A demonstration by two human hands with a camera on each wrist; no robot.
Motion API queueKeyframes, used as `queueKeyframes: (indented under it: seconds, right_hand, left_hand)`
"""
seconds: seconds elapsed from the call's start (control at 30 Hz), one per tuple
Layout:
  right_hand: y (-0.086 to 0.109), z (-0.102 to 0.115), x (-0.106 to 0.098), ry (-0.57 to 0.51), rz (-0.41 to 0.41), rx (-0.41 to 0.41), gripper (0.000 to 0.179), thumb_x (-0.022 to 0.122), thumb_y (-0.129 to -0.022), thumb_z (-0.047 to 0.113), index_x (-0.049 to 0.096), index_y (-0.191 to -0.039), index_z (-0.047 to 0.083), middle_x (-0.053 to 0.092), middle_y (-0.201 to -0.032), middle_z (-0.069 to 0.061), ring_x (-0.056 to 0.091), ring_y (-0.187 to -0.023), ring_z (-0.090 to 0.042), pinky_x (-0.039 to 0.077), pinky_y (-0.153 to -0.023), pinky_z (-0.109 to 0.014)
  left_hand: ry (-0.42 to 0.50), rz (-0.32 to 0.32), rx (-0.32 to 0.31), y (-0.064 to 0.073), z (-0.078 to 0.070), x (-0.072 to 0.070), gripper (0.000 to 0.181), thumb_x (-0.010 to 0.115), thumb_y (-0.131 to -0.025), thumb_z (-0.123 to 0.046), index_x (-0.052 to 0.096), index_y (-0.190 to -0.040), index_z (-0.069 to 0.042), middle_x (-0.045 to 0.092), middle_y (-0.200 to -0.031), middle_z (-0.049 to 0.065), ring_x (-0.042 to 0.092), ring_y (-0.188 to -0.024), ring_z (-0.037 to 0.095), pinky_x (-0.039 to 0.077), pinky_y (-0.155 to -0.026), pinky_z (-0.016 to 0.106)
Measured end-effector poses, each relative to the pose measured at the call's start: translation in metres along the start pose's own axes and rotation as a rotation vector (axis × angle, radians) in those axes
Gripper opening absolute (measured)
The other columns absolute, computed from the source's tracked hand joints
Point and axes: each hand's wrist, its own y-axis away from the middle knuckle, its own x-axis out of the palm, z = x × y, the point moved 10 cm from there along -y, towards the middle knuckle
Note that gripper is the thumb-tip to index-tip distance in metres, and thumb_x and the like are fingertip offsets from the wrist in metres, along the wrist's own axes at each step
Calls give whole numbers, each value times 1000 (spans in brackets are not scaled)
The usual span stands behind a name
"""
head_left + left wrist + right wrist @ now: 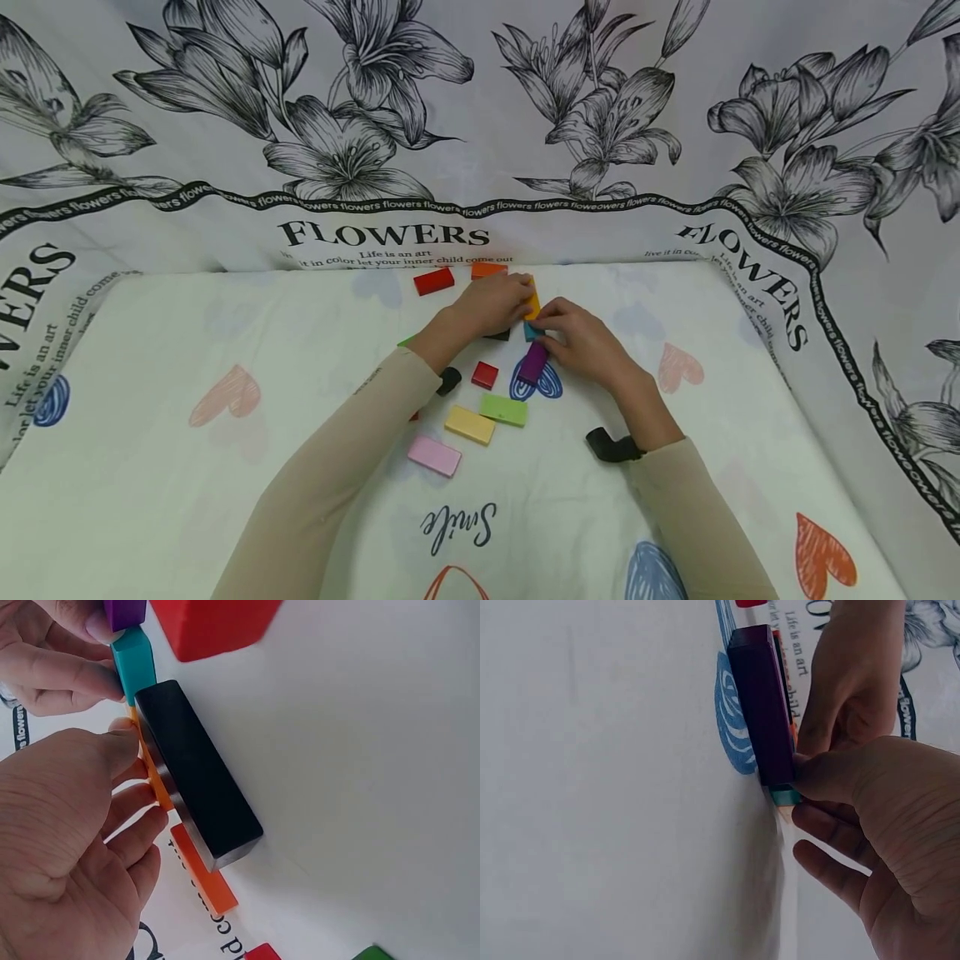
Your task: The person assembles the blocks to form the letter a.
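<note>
My left hand (495,302) pinches a yellow-orange block (532,300) at the far side of the cloth. Beside it, my right hand (581,337) pinches a teal block (135,666) that meets the end of the yellow-orange one. A purple block (533,363) lies at the teal block's near end, close to my right thumb. Along the yellow-orange block in the left wrist view runs a black block (199,772), mostly covered by my left hand in the head view. An orange block (489,270) lies just beyond my left hand.
Red blocks (433,282) (484,375) lie left of and nearer than the hands. Light green (504,410), yellow (469,425) and pink (434,456) blocks lie closer to me. A green block (373,953) is partly hidden by my left arm. The patterned cloth (300,333) spreads beneath everything.
</note>
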Motion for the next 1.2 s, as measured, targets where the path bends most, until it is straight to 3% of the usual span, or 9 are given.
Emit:
queueKeyframes:
  seconds: [0.1,0.4,0.53,0.77,1.03,1.13,1.2]
  right_hand:
    - [-1,3,-1,13,8,-1,32,75,-99,13,76,-130,9,67,-127,-9,65,-117,-27,57,-108,-44]
    - [4,2,-3,23,4,12,32,76,-98,12,77,-129,9,66,-129,-12,64,-119,-29,57,-108,-46]
    - [4,2,-3,8,-1,1,33,76,-98,11,76,-131,11,66,-130,-12,64,-120,-29,58,-107,-47]
    - [2,3,-2,5,-5,-11,34,76,-98,11,76,-132,12,65,-132,-12,63,-122,-30,57,-108,-47]
    - [1,4,0,22,6,2,34,75,-99,15,75,-133,13,66,-140,-11,62,-134,-32,53,-114,-51]
    - [1,3,0,41,8,4,35,74,-100,17,74,-134,13,66,-142,-11,62,-136,-33,52,-115,-52]
    - [1,3,-1,50,5,0,35,75,-100,18,74,-134,13,66,-142,-11,62,-136,-33,52,-116,-52]
  left_hand:
    - [9,-5,-2,1,3,0,35,56,-111,-30,67,-140,-14,54,-160,6,58,-141,26,47,-122,41]
    - [44,-11,23,-1,2,3,35,55,-111,-31,65,-138,-12,66,-136,8,62,-113,24,56,-106,36]
    - [37,-2,15,-1,4,3,36,55,-111,-32,64,-141,-13,65,-139,7,61,-114,24,56,-106,35]
    - [12,17,18,0,4,4,38,55,-111,-31,63,-145,-15,53,-161,8,59,-137,26,51,-118,40]
    - [20,17,31,2,3,3,26,57,-110,-29,69,-127,-14,63,-125,6,59,-107,23,57,-97,32]
    - [20,16,40,3,2,2,25,57,-111,-29,68,-126,-13,62,-123,7,59,-108,23,57,-98,33]
    - [22,15,38,3,1,1,28,56,-111,-29,67,-131,-13,63,-134,8,62,-117,24,56,-106,33]
